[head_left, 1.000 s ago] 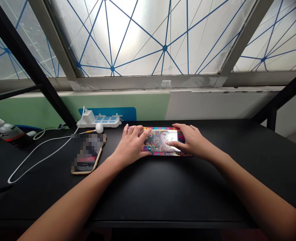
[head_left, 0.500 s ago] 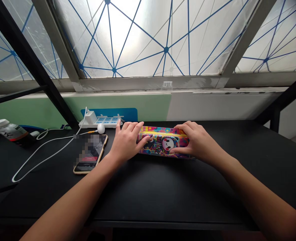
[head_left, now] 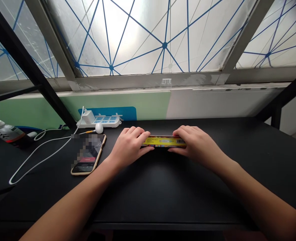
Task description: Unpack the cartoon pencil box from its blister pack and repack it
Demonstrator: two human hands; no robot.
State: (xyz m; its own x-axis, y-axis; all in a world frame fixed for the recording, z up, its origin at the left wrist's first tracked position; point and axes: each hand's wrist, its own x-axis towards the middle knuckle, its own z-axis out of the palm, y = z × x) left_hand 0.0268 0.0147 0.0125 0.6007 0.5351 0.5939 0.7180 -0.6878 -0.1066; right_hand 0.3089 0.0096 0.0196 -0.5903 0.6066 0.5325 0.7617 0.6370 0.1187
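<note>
Person at a black desk (head_left: 148, 187), both hands on a flat colourful box (head_left: 164, 141) w/ its narrow yellow side turned toward them. The box is right of the phone (head_left: 87, 154), a bit farther back than the phone's middle, w/ its long axis running left-right.

L hand (head_left: 130, 147) is btwn phone and box, grasping the box's near-phone end: fingers curled over the top, thumb along the front edge. R hand (head_left: 196, 145) grips the end far from the phone the same way, fingers over the top and thumb pressed on the front. Can't tell if the box's underside rests on the desk or is lifted off it, since the hands hide both ends.

Phone lies flat, screen up, just left of the L hand, not touching it. Behind the phone, by the wall, is a white power strip (head_left: 100, 120) w/ a charger plugged in. A white cable (head_left: 37, 152) loops across the desk left of the phone. A small white round thing (head_left: 99, 127) sits just behind the phone's top edge. Well left of the phone is a bottle (head_left: 4, 131) w/ a white cap. Above & behind the phone is a frosted window (head_left: 137, 33) w/ blue lines.
</note>
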